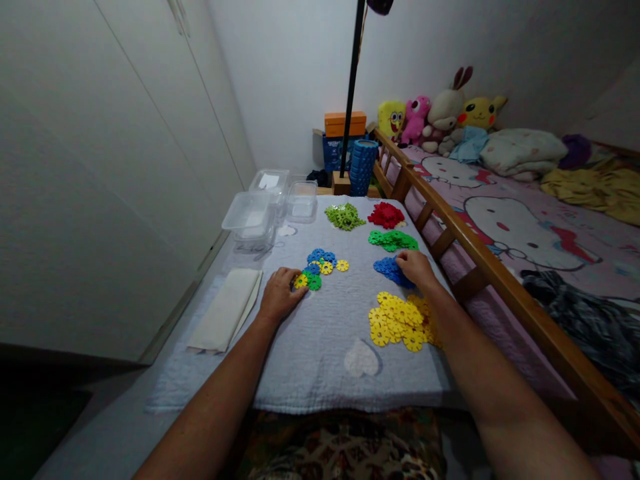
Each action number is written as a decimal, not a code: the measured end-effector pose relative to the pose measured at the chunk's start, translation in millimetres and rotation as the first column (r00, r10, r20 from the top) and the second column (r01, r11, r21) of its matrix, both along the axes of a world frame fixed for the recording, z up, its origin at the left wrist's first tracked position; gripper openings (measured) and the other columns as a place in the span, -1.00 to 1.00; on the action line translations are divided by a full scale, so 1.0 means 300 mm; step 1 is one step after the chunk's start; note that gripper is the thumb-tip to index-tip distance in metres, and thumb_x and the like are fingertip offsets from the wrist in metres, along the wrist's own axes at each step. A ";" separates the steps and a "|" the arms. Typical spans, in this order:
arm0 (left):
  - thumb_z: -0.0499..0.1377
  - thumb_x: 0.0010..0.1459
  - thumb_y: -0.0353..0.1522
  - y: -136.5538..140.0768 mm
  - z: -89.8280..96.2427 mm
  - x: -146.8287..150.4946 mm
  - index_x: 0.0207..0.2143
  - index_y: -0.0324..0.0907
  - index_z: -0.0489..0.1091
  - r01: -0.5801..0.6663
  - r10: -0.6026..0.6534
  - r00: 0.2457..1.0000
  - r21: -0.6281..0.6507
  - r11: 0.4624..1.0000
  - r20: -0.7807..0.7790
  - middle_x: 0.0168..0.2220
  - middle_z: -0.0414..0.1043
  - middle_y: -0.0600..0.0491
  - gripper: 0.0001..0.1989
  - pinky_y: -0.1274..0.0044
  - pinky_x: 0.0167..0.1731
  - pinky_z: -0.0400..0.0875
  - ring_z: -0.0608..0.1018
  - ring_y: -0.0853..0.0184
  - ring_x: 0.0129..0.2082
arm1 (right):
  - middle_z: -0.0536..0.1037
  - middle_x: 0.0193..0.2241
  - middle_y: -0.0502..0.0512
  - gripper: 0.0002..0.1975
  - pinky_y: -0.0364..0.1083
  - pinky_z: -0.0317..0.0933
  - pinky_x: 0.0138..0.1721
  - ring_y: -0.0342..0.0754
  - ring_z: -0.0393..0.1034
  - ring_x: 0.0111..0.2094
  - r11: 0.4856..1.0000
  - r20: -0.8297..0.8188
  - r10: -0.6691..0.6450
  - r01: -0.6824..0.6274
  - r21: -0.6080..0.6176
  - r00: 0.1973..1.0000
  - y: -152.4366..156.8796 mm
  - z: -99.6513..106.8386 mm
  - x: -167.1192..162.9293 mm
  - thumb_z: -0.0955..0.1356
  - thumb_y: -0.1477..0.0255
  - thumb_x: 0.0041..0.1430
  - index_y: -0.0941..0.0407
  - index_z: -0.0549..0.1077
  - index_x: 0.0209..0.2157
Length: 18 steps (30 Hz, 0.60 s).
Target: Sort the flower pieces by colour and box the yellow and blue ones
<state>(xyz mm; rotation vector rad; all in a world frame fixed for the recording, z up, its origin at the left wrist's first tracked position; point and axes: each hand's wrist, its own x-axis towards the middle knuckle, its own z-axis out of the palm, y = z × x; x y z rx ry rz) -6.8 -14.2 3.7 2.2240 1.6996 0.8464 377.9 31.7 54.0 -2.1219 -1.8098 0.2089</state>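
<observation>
My left hand [281, 293] has its thumb and fingers closed around the yellow end of a group of notched plastic snowflake discs [314, 283]. That group is yellow, green and blue, and it lies on the cloth; whether all of its discs are joined I cannot tell. A single yellow disc [343, 265] rests at its right side. Over on the right, my right hand [416, 268] reaches into a pile of blue snowflake discs [387, 268], fingertips pinched together at the pile. What sits between those fingertips is hidden.
Yellow discs [397, 320] are heaped nearest me, with green discs [393, 240], red pieces [386, 215] and light green pieces [345, 216] farther back. Clear plastic boxes [250, 213] and a folded cream cloth [227, 310] lie left. A wooden bed rail [450, 233] borders the table's right.
</observation>
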 end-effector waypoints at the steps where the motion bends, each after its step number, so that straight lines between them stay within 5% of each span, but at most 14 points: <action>1: 0.29 0.08 -0.23 0.000 -0.001 0.000 -0.09 -0.10 0.45 0.000 0.000 1.000 0.001 1.000 -0.003 -0.17 0.42 -0.02 -0.67 0.34 -0.07 0.39 0.48 0.14 -0.13 | 0.64 -0.32 0.13 -0.80 -0.15 0.18 -0.29 -0.03 0.46 -0.27 1.000 0.037 -0.004 0.004 0.001 0.999 -0.002 0.000 -0.007 0.30 0.49 0.12 0.13 0.59 -0.38; 11: 0.28 0.09 -0.25 0.001 -0.001 0.000 -0.11 -0.12 0.45 0.006 -0.006 1.000 0.001 1.000 0.012 -0.16 0.45 -0.03 -0.69 0.34 -0.09 0.38 0.48 0.16 -0.15 | 0.56 -0.17 0.26 -0.84 -0.01 0.26 -0.10 0.09 0.44 -0.11 0.999 0.151 0.042 -0.044 0.013 0.988 -0.036 0.033 -0.061 0.30 0.52 0.22 0.13 0.53 -0.25; 18: 0.29 0.07 -0.24 0.002 0.001 0.001 -0.11 -0.11 0.45 0.004 -0.004 1.000 0.002 1.000 0.019 -0.17 0.45 -0.02 -0.68 0.35 -0.08 0.39 0.49 0.15 -0.13 | 0.57 -0.13 0.19 -0.79 -0.12 0.20 -0.07 0.00 0.43 -0.09 0.925 0.113 0.367 -0.350 -0.151 0.923 -0.023 0.053 -0.265 0.33 0.43 0.23 0.13 0.54 -0.13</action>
